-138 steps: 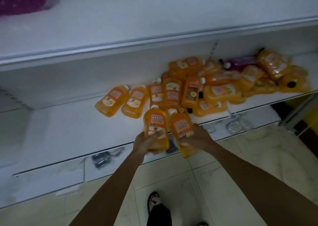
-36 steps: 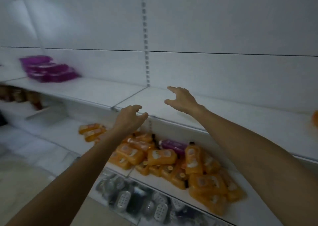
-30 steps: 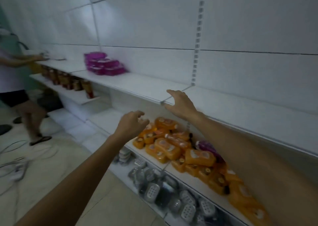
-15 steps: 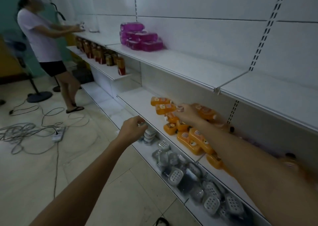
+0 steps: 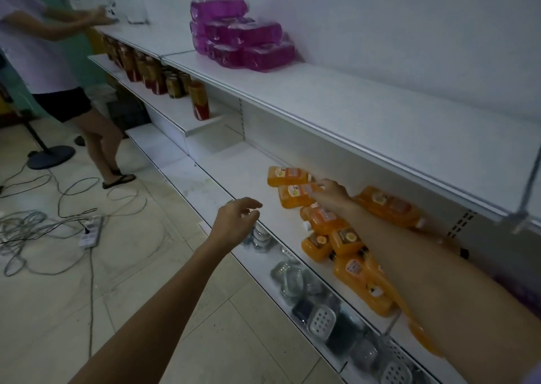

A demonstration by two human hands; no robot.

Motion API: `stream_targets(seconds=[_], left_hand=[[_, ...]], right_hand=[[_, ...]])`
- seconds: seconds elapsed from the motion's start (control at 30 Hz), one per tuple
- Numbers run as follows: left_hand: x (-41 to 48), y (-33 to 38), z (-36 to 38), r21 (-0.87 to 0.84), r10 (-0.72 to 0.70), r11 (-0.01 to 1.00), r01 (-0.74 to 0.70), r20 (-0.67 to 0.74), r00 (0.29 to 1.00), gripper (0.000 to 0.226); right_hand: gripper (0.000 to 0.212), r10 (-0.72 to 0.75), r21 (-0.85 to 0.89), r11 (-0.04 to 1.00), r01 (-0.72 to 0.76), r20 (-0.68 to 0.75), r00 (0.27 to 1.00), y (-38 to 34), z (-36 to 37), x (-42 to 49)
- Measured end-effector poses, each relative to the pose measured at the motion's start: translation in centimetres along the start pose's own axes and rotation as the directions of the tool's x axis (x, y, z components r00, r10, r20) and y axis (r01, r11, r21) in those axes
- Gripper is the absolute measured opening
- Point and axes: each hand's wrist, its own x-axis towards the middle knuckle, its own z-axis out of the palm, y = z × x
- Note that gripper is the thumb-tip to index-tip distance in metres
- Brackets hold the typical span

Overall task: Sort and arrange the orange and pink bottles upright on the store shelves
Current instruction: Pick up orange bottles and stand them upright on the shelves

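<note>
Now reaching for another orange bottle on the shelf.
The right grip [image 5: 330, 192] rests on the neck end of an orange bottle [image 5: 295, 195] lying flat on the middle shelf [image 5: 234, 175]. I cannot tell whether its fingers have curled round the bottle. One more bottle lies just beyond the grip, and the orange heap [image 5: 347, 238] lies flat behind it, along the forearm. The left grip [image 5: 237, 221] hovers loose and empty beside the right one, at the shelf edge. The pink bottles [image 5: 243, 35] lie stacked on the upper shelf [image 5: 351, 102], well above both grips. The step looks like a pick-up. Next, I judge, the right grip must wrap the bottle's body, lift it clear of its neighbours and turn it cap up.
</note>
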Motion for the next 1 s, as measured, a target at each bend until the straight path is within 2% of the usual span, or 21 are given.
stream_targets(seconds=[0.23,0.43,0.57,0.7,0.8,0.9,1.0], left_hand=[[9.3,-5.2,-1.5,0.01,0.005,1.0,-0.006,0.071,0.997,0.031],[17.9,-10.9,-1.9,0.02,0.018,1.0,-0.022,0.193,0.981,0.032],[23.4,-13.0,-0.5,0.061,0.048,0.996,-0.067,0.271,0.961,0.031],[27.9,-13.5,3.2,0.171,0.089,0.968,-0.181,0.44,0.893,0.037],[31.2,-13.3,6.0,0.266,0.098,0.927,-0.265,0.509,0.855,0.044],[32.8,-13.3,8.2,0.284,0.099,0.912,-0.295,0.545,0.833,0.048],[34.4,-13.8,9.7,0.295,0.12,0.894,-0.338,0.569,0.814,0.054]], right_hand=[[0.048,0.134,0.008,0.991,-0.133,-0.02,0.991,-1.4,3.8,8.1],[0.041,0.329,0.116,0.939,-0.324,-0.028,0.944,0.1,8.8,12.9],[0.055,0.409,0.163,0.9,-0.403,-0.005,0.912,2.1,11.2,15.0],[0.06,0.349,0.032,0.937,-0.348,-0.052,0.936,3.3,12.1,18.0],[0.066,0.327,-0.053,0.944,-0.326,0.013,0.945,7.2,13.4,22.3],[0.069,0.324,-0.131,0.938,-0.321,0.004,0.946,3.5,12.7,21.4],[0.066,0.359,-0.186,0.916,-0.357,-0.02,0.933,2.7,12.4,21.6]])
